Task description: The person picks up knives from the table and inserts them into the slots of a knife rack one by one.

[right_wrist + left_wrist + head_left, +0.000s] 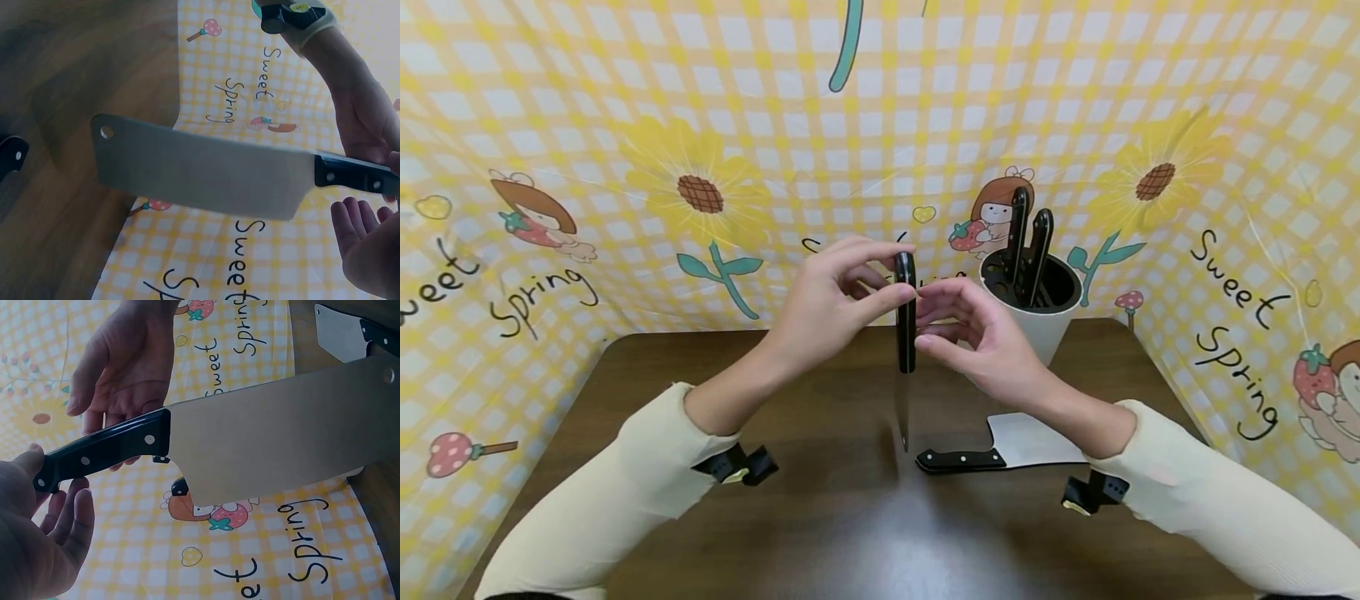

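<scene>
A cleaver with a black riveted handle point(907, 325) hangs upright above the table, its broad blade point(281, 431) pointing down and seen edge-on from the head. My left hand point(827, 296) pinches the handle near its top end between thumb and fingers. Close beside the lower handle is my right hand point(981, 337), fingers loosely bent and not wrapped round it. The right wrist view has the whole blade face, with a hole near its far corner, and my right hand point(375, 256) next to the handle. A second cleaver point(1037, 442) lies flat on the table, partly hidden under my right forearm.
At the back right stands a white knife holder point(1037, 325) with a black inside; several black handles point(1028, 242) stick up from it. The brown table point(820, 517) meets a yellow checked cloth point(820, 167) at the back and sides.
</scene>
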Demonstrator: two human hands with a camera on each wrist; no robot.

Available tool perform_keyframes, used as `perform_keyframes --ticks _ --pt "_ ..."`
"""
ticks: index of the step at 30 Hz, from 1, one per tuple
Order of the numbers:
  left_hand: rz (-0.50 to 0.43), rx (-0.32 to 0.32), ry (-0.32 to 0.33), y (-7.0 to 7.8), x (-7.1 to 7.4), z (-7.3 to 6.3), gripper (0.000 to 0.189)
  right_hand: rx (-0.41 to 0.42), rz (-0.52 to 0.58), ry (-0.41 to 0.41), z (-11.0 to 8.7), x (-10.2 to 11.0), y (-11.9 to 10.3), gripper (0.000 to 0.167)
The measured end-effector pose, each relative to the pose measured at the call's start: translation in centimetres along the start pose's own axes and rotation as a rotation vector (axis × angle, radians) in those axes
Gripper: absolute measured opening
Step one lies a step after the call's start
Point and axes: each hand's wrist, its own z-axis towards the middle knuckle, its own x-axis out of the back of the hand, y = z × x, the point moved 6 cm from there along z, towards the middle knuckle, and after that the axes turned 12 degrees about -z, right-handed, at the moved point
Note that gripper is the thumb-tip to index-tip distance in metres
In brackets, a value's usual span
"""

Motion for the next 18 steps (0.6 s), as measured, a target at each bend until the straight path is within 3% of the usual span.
perform_keyframes --ticks 18 --pt "-0.058 -0.039 -0.008 0.0 -1.2 1.3 0.036 -0.055 -0.054 0.076 0.1 0.0 0.4 0.039"
